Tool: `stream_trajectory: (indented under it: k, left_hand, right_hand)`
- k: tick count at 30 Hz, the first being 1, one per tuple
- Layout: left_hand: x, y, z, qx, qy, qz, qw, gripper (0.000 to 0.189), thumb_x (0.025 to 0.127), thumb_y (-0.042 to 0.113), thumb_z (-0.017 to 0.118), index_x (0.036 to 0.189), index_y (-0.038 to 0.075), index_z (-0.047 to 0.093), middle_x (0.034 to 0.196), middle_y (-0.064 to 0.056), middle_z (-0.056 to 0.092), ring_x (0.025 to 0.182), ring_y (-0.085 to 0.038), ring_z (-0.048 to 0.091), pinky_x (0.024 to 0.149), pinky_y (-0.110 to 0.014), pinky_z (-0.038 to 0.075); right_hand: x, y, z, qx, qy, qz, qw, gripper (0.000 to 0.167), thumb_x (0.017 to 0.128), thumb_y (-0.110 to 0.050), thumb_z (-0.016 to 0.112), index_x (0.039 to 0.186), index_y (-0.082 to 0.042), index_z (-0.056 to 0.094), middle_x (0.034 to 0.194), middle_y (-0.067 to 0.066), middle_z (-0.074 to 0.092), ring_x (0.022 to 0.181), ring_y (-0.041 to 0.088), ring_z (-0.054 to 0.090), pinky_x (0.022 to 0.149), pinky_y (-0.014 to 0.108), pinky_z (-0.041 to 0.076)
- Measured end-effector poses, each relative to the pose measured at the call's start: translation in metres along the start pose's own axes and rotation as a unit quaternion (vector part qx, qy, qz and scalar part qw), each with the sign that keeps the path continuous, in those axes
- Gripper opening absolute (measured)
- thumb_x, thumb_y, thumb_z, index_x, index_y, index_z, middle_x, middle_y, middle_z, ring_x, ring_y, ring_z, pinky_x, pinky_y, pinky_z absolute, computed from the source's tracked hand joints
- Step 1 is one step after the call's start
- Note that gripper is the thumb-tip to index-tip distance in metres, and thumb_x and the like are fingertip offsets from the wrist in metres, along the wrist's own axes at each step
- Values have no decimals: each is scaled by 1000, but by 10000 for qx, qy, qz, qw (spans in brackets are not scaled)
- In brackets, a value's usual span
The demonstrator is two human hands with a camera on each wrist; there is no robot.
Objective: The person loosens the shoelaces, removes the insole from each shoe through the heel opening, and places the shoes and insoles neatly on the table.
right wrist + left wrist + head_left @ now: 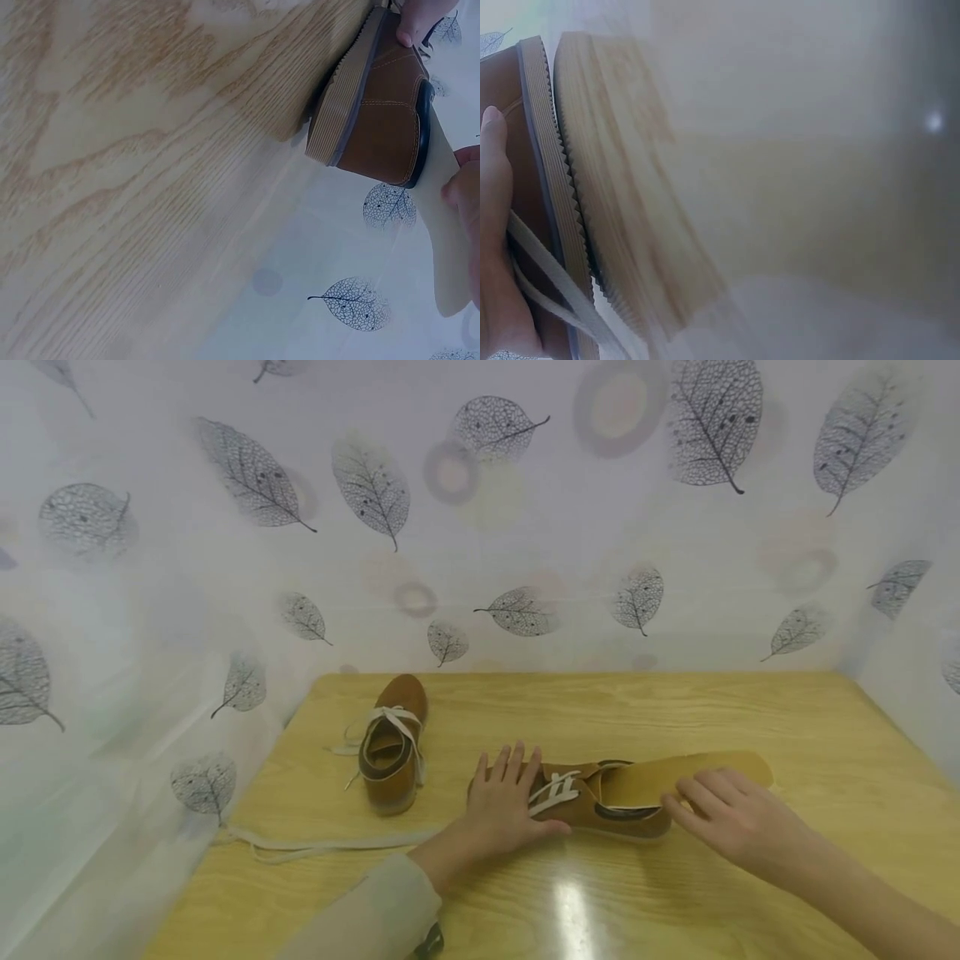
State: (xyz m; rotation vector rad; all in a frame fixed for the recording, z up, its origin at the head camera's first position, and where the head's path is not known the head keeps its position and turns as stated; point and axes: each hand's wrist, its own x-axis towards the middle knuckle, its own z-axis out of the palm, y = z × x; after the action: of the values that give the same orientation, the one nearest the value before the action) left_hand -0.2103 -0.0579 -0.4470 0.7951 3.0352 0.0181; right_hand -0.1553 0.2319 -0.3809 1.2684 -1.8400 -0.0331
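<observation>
A brown lace-up shoe point(581, 814) lies on the table with its toe to the left. Over its toe and front rests my left hand point(501, 814), fingers straight and spread, thumb along the near side. A tan insole point(652, 778) sits partly inside the shoe opening, its rear end sticking out past the heel. My right hand point(731, 818) pinches the insole near that outer end; the right wrist view shows thumb and fingers on the pale underside of the insole point(448, 255). White laces point(558, 787) cross the shoe's front.
A second brown shoe point(402, 693) with tied white laces stands at the left, toe away from me. A long loose lace point(337, 843) runs left across the wooden table point(675, 710). Leaf-printed white sheeting point(555, 535) surrounds the table at the back and sides.
</observation>
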Motion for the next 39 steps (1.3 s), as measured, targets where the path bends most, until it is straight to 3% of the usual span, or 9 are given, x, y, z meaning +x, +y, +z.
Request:
stream_trajectory:
  k: [6,20,24,31,39]
  left_hand:
    - [0,-1,0,29,17,-26,10000,111,72,90,25,153,17,5,159,-11,10,145,-29,13,115,-56,9]
    - [0,-1,-1,1,23,-15,10000,110,73,89,29,153,17,6,159,-12,11,145,-30,14,115,-56,10]
    - [-1,0,-3,-26,16,-23,10000,110,73,88,30,153,17,5,159,-12,11,145,-30,13,115,-56,10]
    - [-1,0,-3,-18,47,-8,10000,110,73,88,31,153,17,6,158,-12,12,145,-30,14,115,-56,10]
    - [0,0,-1,3,73,11,10000,111,72,89,30,153,17,6,158,-13,12,145,-30,15,115,-56,10]
  right_hand:
    - [2,-2,5,-65,-112,-27,9999,43,98,8,25,89,0,67,81,11,62,69,24,54,59,33,48]
    - [8,-10,19,-590,-924,-248,9937,51,100,6,18,93,-4,67,85,6,62,74,20,55,65,28,49]
    - [7,-10,19,-489,-827,-136,9953,50,100,6,19,90,-5,66,84,8,62,74,22,56,67,29,51]
    - [7,-6,18,-153,-162,-5,9998,44,97,10,24,84,-2,64,80,13,62,69,26,55,60,35,51]
    - [6,-2,10,-156,-179,-16,9997,44,96,11,24,84,-1,64,80,13,62,70,27,56,61,35,51]
